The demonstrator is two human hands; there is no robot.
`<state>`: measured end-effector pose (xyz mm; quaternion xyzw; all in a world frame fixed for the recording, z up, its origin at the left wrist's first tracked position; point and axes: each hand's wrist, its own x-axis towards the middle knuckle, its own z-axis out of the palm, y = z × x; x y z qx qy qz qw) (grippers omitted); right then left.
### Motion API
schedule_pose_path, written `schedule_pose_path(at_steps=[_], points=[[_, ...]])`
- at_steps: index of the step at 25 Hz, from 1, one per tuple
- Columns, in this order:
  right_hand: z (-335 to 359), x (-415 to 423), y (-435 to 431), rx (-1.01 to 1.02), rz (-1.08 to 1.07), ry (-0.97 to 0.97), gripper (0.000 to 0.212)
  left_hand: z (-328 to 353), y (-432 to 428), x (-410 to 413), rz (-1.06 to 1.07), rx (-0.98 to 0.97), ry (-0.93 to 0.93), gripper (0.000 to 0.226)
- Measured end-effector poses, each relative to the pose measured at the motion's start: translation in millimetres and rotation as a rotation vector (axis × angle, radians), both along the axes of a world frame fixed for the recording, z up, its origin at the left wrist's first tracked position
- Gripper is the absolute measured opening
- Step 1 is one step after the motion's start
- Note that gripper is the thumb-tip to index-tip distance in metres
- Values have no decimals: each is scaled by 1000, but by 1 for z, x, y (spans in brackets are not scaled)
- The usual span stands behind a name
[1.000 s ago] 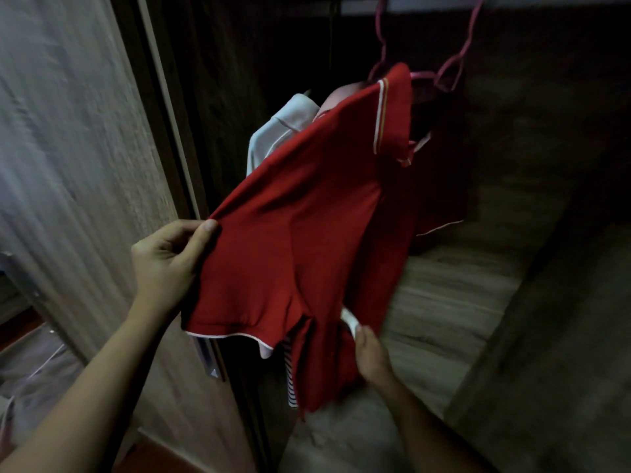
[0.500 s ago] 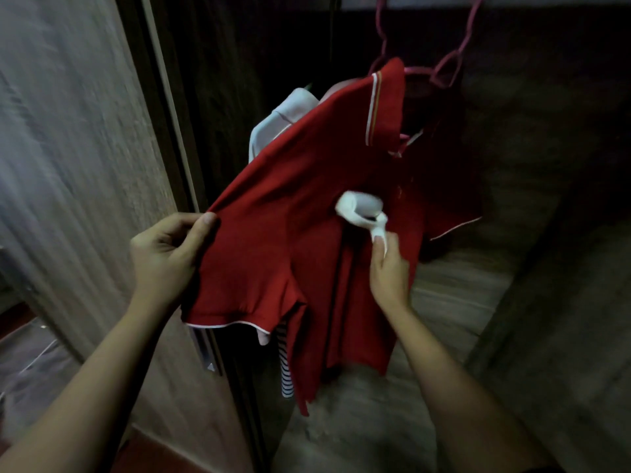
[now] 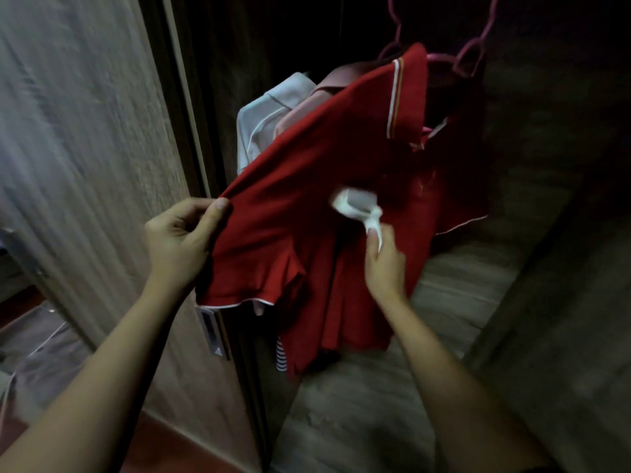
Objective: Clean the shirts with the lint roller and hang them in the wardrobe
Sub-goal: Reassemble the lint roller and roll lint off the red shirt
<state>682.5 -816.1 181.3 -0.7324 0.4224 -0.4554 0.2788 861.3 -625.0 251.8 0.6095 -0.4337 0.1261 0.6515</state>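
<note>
Wardrobe (image 3: 512, 302) interior: left hand (image 3: 177, 237) pinches red shirt (image 3: 290, 206); right hand (image 3: 384, 264) clasps lint roller (image 3: 355, 203).

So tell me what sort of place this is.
Most likely a bedroom wardrobe at home: a red polo shirt hangs on a pink hanger beside other shirts, inside a dark wood-grain cabinet with its door open.
</note>
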Motion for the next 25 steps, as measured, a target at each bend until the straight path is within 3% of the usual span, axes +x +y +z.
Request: schedule_pose_path(at_steps=[3, 5, 8, 12, 15, 17, 19, 25], points=[[33, 1, -3, -100, -25, -123, 27, 1, 0, -1, -5, -14, 20, 18], [5, 6, 5, -74, 5, -93, 26, 0, 1, 0, -7, -13, 20, 13], [-83, 18, 23, 81, 79, 170, 30, 1, 0, 1, 1, -16, 19, 4], [-174, 24, 43, 457, 168, 623, 46, 2, 0, 1, -9, 3, 6, 12], [-193, 17, 45, 515, 139, 697, 49, 2, 1, 2, -30, 32, -21, 18], [-178, 14, 44, 393, 102, 628, 46, 3, 2, 3, -31, 41, -37, 16], [-143, 6, 39, 291, 93, 421, 37, 3, 2, 2, -37, 34, -35, 11], [13, -9, 25, -129, 14, -12, 25, 2, 2, 2, -55, 13, 10, 7]])
